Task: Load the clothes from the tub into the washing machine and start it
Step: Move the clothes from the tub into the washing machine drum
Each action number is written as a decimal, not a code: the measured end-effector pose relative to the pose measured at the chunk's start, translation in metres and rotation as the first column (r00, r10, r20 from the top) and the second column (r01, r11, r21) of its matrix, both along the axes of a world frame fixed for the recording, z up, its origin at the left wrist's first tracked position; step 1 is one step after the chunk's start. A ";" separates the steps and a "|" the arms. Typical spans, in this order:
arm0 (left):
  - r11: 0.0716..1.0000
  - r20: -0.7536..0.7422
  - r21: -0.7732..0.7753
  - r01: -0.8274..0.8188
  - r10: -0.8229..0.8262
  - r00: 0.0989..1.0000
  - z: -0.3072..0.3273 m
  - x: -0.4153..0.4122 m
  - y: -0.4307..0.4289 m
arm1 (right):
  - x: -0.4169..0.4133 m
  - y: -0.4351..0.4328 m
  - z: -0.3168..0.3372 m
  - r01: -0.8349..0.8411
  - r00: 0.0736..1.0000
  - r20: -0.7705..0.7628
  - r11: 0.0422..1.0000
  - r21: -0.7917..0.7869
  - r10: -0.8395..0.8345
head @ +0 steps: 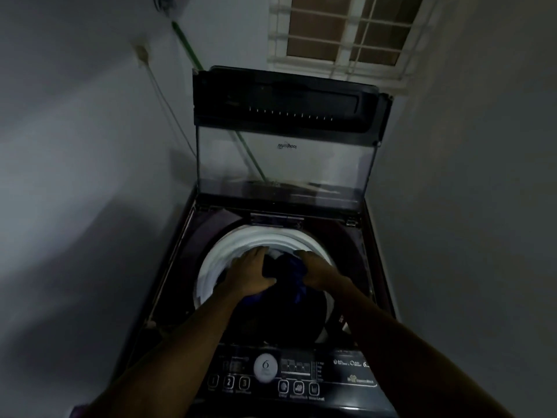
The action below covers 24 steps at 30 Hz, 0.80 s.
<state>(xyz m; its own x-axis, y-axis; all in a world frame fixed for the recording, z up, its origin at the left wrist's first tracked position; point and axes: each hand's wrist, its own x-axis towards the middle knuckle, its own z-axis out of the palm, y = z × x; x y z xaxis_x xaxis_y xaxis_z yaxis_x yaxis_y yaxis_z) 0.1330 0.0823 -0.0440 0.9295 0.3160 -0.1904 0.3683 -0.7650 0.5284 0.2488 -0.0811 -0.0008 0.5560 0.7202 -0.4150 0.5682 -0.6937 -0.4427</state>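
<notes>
A dark top-loading washing machine [370,285] stands in front of me with its lid [283,137] raised upright. Its white drum rim [211,267] circles the opening. Both my arms reach down into the drum. My left hand [250,273] and my right hand [316,270] press on either side of a bundle of dark blue clothes [289,273] at the mouth of the drum, fingers curled onto the cloth. A bit of white fabric [275,253] shows behind the bundle. The tub is out of sight.
The control panel [289,375] with a round dial [265,368] and several buttons runs along the machine's near edge. White walls close in on both sides. A green pole [193,55] leans behind the lid, under a barred window [346,31]. The room is dim.
</notes>
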 end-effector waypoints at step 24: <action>0.962 0.289 0.240 0.127 -0.195 0.937 0.014 0.070 -0.374 | 0.030 -0.378 -0.031 0.153 0.824 0.471 0.924 0.350 -0.316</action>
<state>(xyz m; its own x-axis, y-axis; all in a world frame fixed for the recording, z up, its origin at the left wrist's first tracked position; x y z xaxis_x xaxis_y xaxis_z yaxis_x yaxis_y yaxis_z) 0.2031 -0.2916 -0.0300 0.9729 0.1584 0.1682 0.0766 -0.9078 0.4123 0.2792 -0.4595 -0.0317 0.7950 0.5798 0.1786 0.6033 -0.7245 -0.3335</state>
